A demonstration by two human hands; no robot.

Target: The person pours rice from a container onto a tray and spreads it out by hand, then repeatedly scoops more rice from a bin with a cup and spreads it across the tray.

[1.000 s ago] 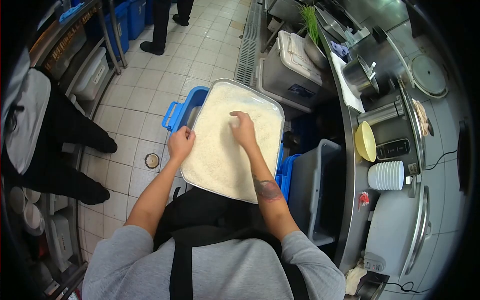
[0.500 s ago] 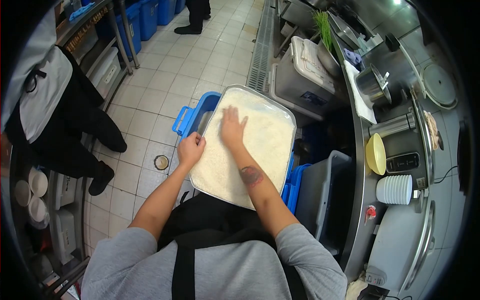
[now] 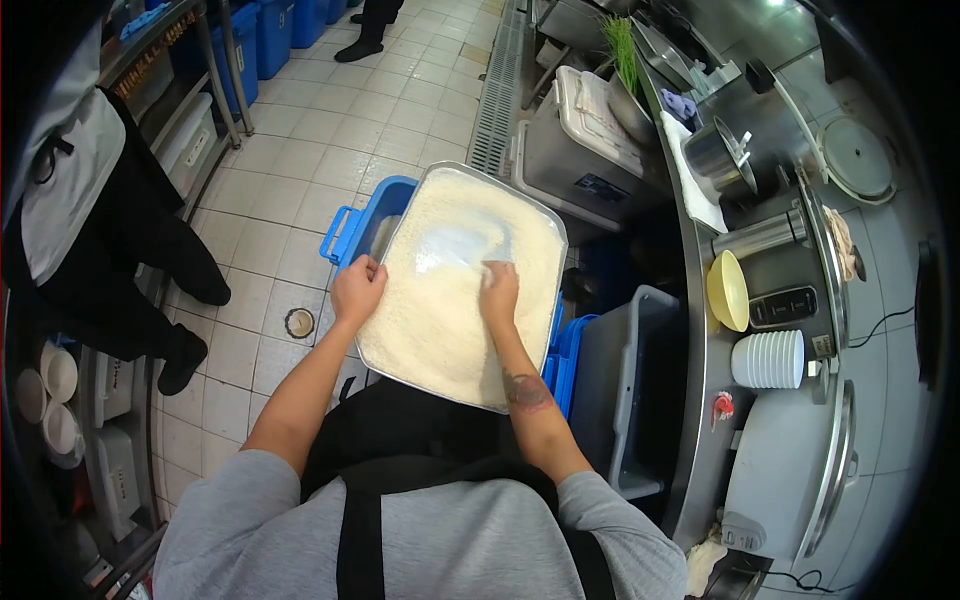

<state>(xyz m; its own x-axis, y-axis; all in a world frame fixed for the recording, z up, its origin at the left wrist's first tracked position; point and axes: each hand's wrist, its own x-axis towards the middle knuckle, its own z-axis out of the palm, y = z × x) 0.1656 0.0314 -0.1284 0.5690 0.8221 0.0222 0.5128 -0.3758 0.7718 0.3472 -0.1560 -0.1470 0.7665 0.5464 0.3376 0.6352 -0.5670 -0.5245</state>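
A metal tray (image 3: 559,300) rests on a blue bin (image 3: 391,199), in front of my black apron. Pale, grainy breadcrumbs (image 3: 430,325) are spread over it, with a thinly covered patch of metal showing near the middle. My left hand (image 3: 358,291) is closed on the tray's left rim, thumb on top. In the breadcrumbs, right of the bare patch, my right hand (image 3: 500,292) is curled with its fingertips down; some of its fingers are hidden.
At the left stands another person (image 3: 90,220), near a metal rack. A steel counter (image 3: 690,440) on the right carries a yellow bowl (image 3: 728,291), stacked white bowls (image 3: 768,360) and a pot (image 3: 718,160). A grey bin (image 3: 640,400) stands beside the tray.
My right hand has moved right and slightly nearer to me, and its spread fingers have curled. A bare patch has opened in the breadcrumbs. My left hand keeps hold of the rim.
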